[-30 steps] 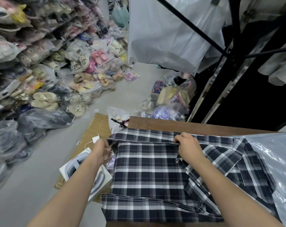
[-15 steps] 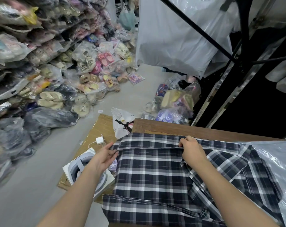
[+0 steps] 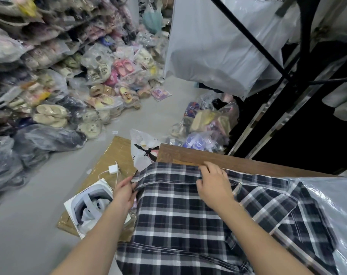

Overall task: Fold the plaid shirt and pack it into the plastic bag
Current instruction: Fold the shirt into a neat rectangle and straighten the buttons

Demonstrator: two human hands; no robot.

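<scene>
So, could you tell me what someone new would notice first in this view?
Probably the plaid shirt spread over the wooden table at lower centre, with the left hand pinching its far left corner and the right hand pressing its far edge. Next, the heaps of bagged slippers filling the left side, and clear plastic bag at the right.

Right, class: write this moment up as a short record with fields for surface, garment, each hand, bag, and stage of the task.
surface: wooden table, far edge bare
garment: plaid shirt, spread flat on the table, near hem hanging over the front edge
left hand: left hand pinching the shirt's far left corner
right hand: right hand pressing on the far edge fold, fingers spread
bag: clear plastic bag at the right, lying over the shirt's right side
stage: folding under way, shirt not yet in the bag
</scene>
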